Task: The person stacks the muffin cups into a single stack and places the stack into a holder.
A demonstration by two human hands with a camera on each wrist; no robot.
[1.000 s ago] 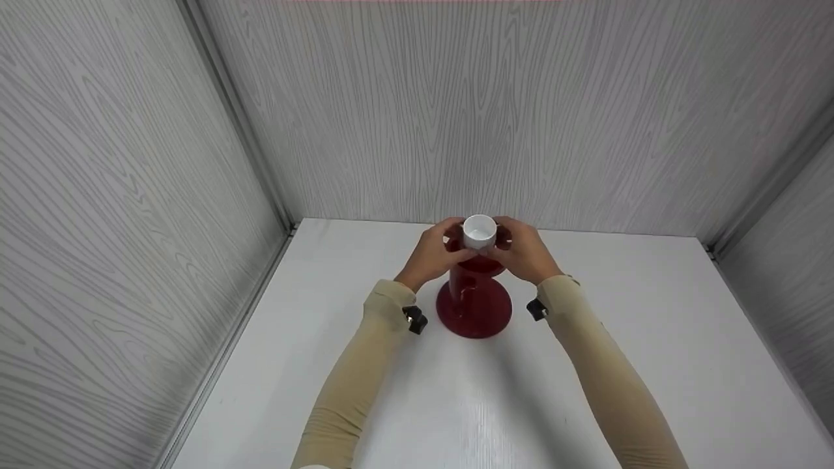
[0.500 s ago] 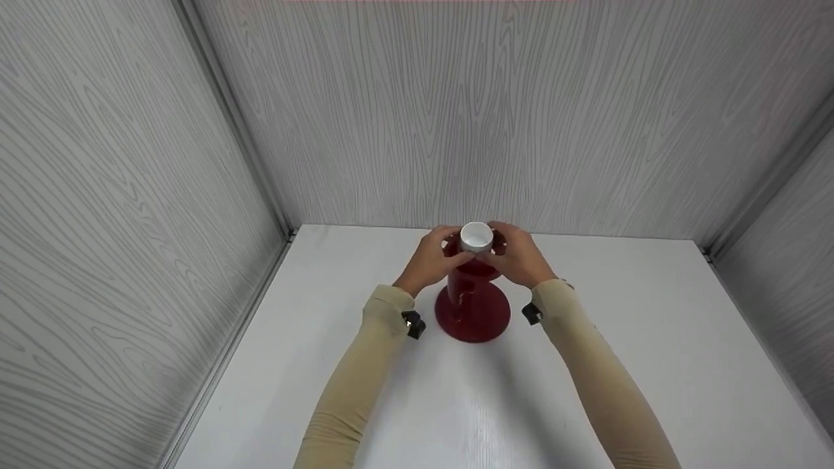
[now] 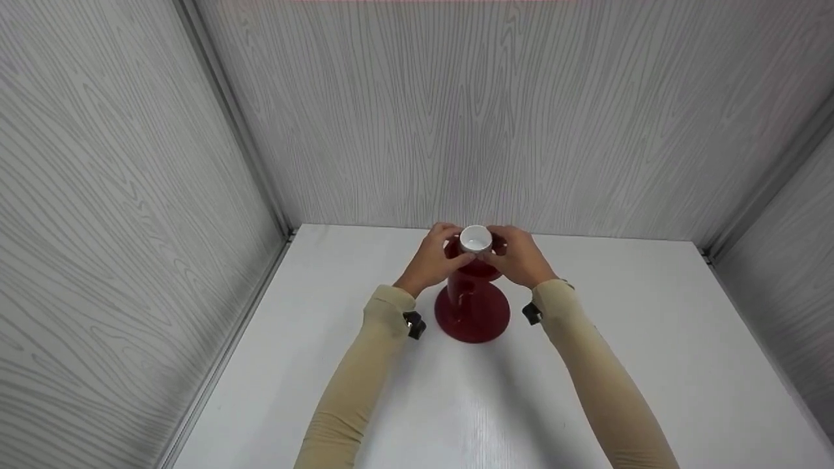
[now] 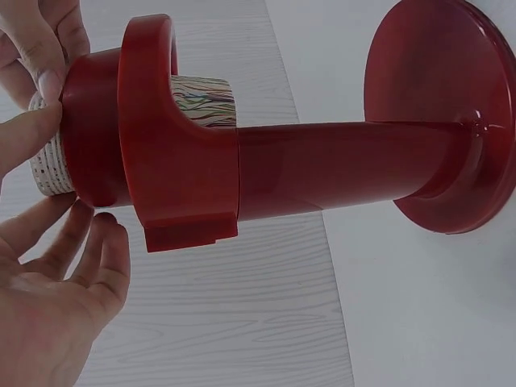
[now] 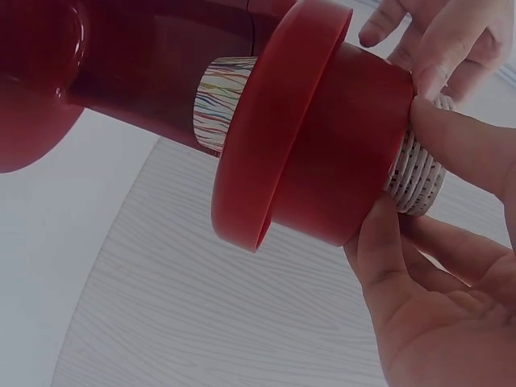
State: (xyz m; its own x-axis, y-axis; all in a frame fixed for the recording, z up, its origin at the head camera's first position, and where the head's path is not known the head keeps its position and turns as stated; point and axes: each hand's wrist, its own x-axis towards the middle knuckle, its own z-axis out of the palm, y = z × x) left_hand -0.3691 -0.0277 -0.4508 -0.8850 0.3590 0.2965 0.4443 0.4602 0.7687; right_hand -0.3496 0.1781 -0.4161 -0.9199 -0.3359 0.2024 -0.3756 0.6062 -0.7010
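Observation:
A red cup dispenser (image 3: 462,296) stands upright, its round collar (image 4: 93,125) at the top of a post above a disc base (image 4: 439,105). A stack of paper cups (image 3: 475,241) sits mouth-up in the collar, several ribbed rims (image 5: 419,173) showing above it. Below the collar peeks a cup end (image 4: 204,101) with coloured wavy lines. My left hand (image 3: 431,260) grips the stack from the left, thumb on the rims, fingers by the collar's edge. From the right, my right hand (image 3: 520,260) grips the same stack, its thumb at the rims.
The dispenser stands on a white table (image 3: 313,365), toward its back edge. Wood-grain panels rise behind (image 3: 482,117) and on both sides. Each sleeved wrist carries a small black camera, such as the left wrist camera (image 3: 414,324).
The stack of paper cups has sunk slightly into the collar, with both hands moving down along with it. The head view has shifted a little. Both hands keep their grip.

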